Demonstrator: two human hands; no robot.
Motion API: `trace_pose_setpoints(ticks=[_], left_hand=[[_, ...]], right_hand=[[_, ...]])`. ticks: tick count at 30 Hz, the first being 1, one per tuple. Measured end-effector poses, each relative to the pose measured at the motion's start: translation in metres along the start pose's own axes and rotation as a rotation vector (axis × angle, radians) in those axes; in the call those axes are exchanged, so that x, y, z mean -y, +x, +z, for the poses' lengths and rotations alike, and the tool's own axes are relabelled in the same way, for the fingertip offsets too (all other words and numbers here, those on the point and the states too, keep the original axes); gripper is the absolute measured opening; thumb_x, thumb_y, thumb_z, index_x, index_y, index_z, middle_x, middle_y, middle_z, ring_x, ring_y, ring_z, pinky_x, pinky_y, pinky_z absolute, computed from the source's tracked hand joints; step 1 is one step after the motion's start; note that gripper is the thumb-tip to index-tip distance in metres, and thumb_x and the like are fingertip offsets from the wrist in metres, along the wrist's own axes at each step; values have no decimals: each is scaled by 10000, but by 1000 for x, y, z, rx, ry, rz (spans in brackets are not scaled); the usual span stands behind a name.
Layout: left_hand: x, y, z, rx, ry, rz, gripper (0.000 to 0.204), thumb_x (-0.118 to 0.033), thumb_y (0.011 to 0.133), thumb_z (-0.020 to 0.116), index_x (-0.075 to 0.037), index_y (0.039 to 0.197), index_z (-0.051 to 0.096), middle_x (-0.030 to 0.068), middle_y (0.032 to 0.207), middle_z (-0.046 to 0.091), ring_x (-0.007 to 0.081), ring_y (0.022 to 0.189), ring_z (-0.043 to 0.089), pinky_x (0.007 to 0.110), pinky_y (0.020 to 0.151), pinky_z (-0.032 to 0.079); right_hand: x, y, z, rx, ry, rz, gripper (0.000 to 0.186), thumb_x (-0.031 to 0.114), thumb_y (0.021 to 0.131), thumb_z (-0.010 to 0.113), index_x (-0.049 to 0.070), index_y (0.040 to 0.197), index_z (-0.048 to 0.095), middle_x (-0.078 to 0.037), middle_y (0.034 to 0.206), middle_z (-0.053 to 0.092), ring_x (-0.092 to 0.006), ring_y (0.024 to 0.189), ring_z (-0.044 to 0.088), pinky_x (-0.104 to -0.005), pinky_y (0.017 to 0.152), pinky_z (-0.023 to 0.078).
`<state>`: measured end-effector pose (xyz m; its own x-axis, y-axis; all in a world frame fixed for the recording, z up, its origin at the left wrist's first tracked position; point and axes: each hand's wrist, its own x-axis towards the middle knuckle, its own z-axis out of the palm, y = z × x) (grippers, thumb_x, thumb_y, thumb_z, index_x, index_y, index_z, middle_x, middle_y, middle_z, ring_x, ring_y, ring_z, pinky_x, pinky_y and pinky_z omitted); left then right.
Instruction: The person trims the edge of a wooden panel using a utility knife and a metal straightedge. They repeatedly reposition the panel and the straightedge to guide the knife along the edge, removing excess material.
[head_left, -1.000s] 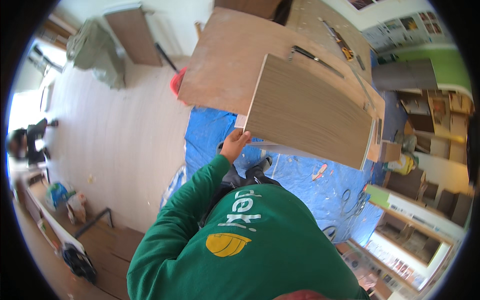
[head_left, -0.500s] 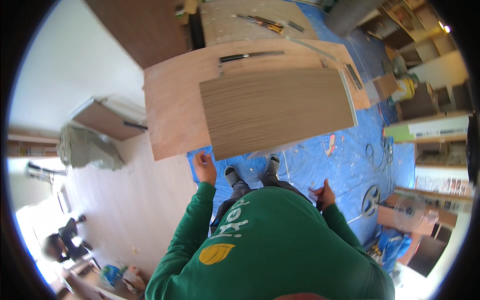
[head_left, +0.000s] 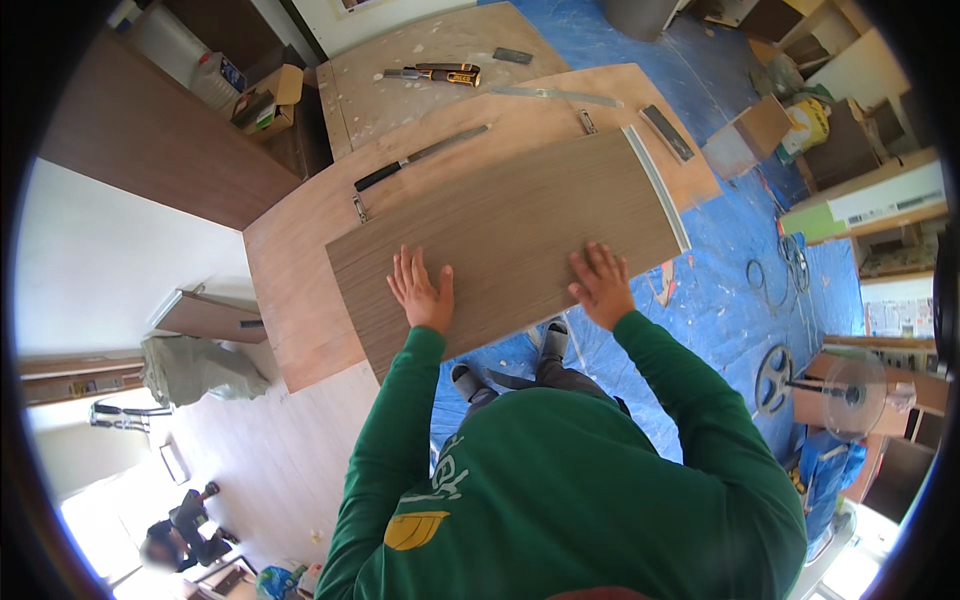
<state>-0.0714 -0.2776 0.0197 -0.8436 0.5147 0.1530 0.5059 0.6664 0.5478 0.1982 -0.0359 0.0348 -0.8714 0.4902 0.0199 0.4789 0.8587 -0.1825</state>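
**Both hands, the left hand and the right hand, lie upon a brown panel**

In the head view, the underside of the panel is hidden. The sleeves and the hands cover parts of its near edge, and the panel itself covers the middle of the pale wooden board below. Two small hinges, the left hinge and the right hinge, show at the far edge of the panel; whether they are fixed to it, I cannot tell. At the lower left, a dark shape is too blurred to be named. The fan at the right is partly lost behind its own pale, see-through blur.

The panel is rectangular, grey-brown, with a fine grain along its length. A white strip runs along its right end. It sits aslant on the board, and its near edge reaches out over the blue sheet. A knife with black handle lies just beyond it, apart from it.

The left hand is spread, with the thumb away from the fingers, near the left end of the panel. The right hand is also extended, its fingers a little bent, near the close edge. Both touch the upper face, and neither grips anything; the palms cannot be seen.
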Motion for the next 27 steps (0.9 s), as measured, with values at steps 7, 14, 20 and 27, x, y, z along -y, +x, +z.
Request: trace_pose_setpoints(ticks=[7, 14, 20, 27], left_hand=[[-32, 17, 26, 118, 325, -75, 748, -580, 1048, 513, -140, 1643, 406, 127, 1760, 258, 317, 1641, 171, 551, 1327, 44], [-37, 21, 26, 148, 358, -91, 767, -586, 1038, 524, -152, 1655, 384, 113, 1765, 249, 313, 1646, 150, 544, 1329, 39], [-37, 22, 31, 148, 388, -102, 772, -573, 1035, 529, -161, 1665, 363, 115, 1770, 235, 321, 1647, 146, 552, 1328, 40], [-39, 24, 32, 158, 406, -96, 774, -561, 1028, 545, -157, 1664, 365, 128, 1769, 234, 326, 1644, 159, 547, 1327, 43]], right_hand=[[-22, 102, 14, 18, 46, -313, 623, 530, 1076, 505, 216, 1611, 448, -180, 1733, 280, -428, 1596, 241, -715, 1251, 163], [-62, 250, 19, -166, -14, -77, 644, 564, 1026, 598, 154, 1520, 557, -179, 1545, 491, -415, 1520, 348, -679, 1253, 207], [-75, 263, 18, -169, 123, -230, 499, 541, 1005, 653, 225, 1390, 680, -148, 1408, 551, -361, 1380, 446, -632, 1247, 204], [-79, 265, 19, -223, 116, -263, 442, 498, 1017, 655, 232, 1370, 663, -112, 1310, 560, -351, 1292, 493, -622, 1223, 234]])
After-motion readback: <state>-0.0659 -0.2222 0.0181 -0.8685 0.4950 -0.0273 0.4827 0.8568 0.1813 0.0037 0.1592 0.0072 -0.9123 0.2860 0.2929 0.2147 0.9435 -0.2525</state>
